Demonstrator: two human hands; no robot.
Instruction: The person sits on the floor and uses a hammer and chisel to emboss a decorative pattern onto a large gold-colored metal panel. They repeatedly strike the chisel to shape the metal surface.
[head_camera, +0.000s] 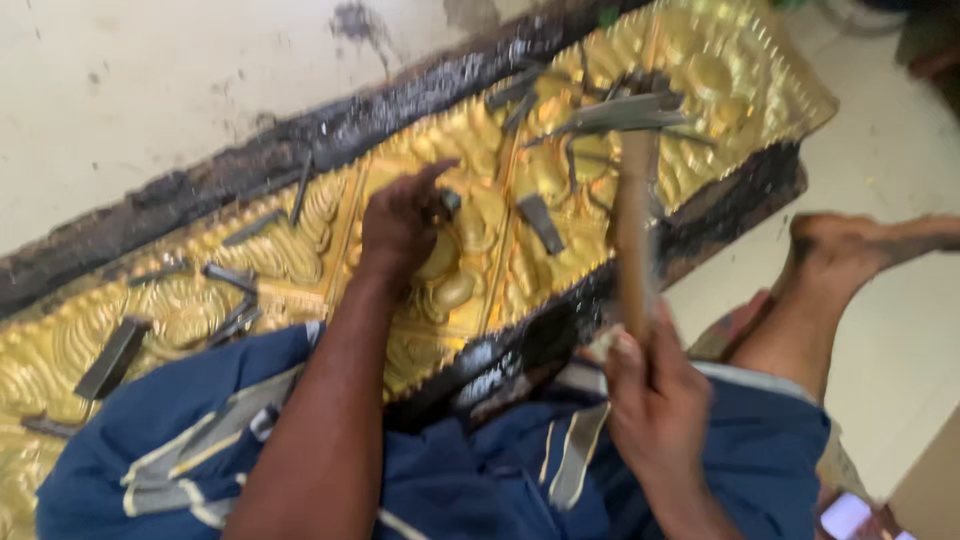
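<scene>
Small dark punch (449, 203) sits upright on the embossed gold metal panel (480, 250), left hand (400, 225) pinching it. Right hand (650, 400) is clenched round a wooden-handled hammer (634, 200), head blurred. Loose chisels (540, 222) lie scattered across the panel's black pitch-edged board (330, 130).

Embossed panel (470, 240) glossy gold metal; hammer handle (633, 250) matt wood.

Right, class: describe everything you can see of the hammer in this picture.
The hammer has a pale wooden handle and a dark metal head, blurred. It stands nearly upright, head raised over the embossed gold sheet. The right hand grips the handle's lower end; nothing else visibly touches it. The left hand rests on the sheet, apart from it.
</scene>
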